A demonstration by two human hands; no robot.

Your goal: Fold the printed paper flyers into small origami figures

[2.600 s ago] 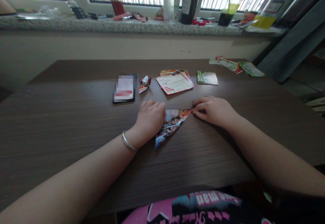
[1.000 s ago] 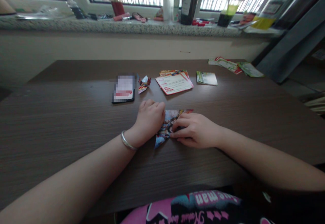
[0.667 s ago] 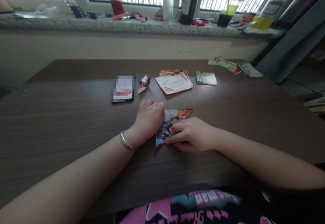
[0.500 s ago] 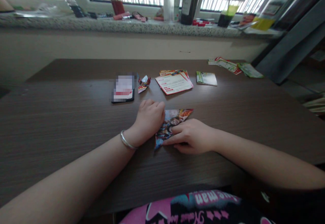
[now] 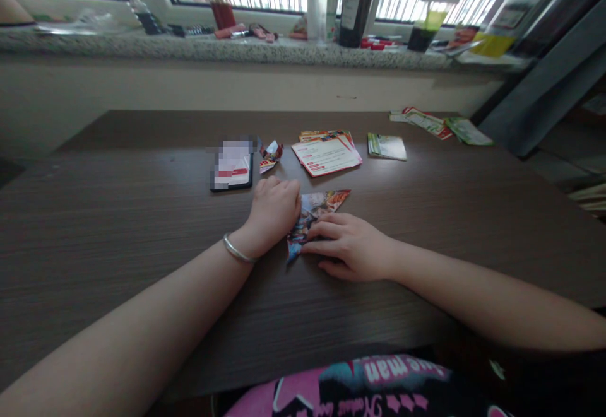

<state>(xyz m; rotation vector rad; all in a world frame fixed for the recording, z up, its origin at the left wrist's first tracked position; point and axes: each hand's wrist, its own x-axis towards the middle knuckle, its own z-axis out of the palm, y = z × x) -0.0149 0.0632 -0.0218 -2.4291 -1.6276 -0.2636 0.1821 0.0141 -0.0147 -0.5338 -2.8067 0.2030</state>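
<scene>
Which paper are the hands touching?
The colourful triangle paper, with the left hand and right hand on it. The other papers lie farther back.

Both hands (image 5: 275, 207) (image 5: 354, 246) on folded, printed paper (image 5: 322, 202) — cards (image 5: 326, 155) lie beyond.

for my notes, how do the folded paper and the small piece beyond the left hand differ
The folded paper looks larger than the small piece. The folded paper is a flattish triangle; the small piece has bent, raised parts. The left hand and right hand are on the folded paper, not the small piece. Both are colourfully printed.
</scene>
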